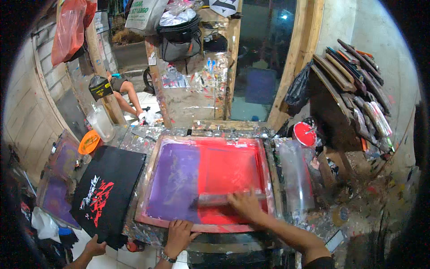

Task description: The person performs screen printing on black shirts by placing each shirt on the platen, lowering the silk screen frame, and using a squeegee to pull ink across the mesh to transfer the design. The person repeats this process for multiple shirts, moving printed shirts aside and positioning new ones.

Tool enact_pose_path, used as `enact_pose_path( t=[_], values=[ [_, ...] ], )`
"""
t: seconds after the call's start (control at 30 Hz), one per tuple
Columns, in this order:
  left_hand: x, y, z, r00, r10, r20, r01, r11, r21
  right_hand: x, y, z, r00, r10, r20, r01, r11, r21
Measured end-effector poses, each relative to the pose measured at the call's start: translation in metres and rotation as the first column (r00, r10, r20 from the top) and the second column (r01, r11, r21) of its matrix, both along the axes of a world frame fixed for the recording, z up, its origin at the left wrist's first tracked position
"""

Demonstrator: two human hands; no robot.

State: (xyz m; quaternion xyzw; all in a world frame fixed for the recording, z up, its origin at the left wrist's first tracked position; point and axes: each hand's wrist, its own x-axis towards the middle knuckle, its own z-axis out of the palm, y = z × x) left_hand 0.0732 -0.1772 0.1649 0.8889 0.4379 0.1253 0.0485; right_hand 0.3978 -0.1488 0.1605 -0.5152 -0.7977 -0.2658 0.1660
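A wooden-framed printing screen (172, 179) lies on the work table, its mesh purple on the left and covered with red ink on the right. At its near rail, my left hand (180, 236) grips the frame, fingers over the edge, a watch on the wrist. My right hand (245, 205) is closed on a squeegee (214, 200) lying across the red area; both are smeared by motion. Left of the screen is a black fabric panel (118, 179) with a red and white print. Another person's hand (95, 246) holds that panel's near edge.
A tub of red ink (305, 134) stands beyond the screen's right corner, near a clear plastic sheet (293, 175). An orange bowl (89, 142) and a plastic jug (101, 124) sit at the far left. Stacked frames (354, 80) lean at the right. A person's leg (130, 96) shows behind.
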Motion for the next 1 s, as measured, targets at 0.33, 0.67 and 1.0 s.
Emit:
enact_pose_path(
  t=[0.33, 0.67, 1.0],
  values=[
    [-0.007, 0.002, 0.0, 0.995, -0.009, 0.098, 0.014, 0.999, -0.052, 0.062, 0.174, 0.002, 0.997, -0.077, -0.015, 0.072, 0.977, -0.203],
    [0.0, 0.0, -0.006, 0.993, 0.067, 0.097, -0.044, 0.973, -0.228, 0.076, 0.199, -0.007, 0.951, -0.292, -0.097, 0.282, 0.954, -0.105],
    [-0.002, 0.003, -0.005, 0.989, 0.016, 0.144, -0.001, 0.995, -0.101, -0.004, 0.008, 0.023, 0.738, -0.648, -0.187, 0.503, 0.714, -0.487]
  ],
)
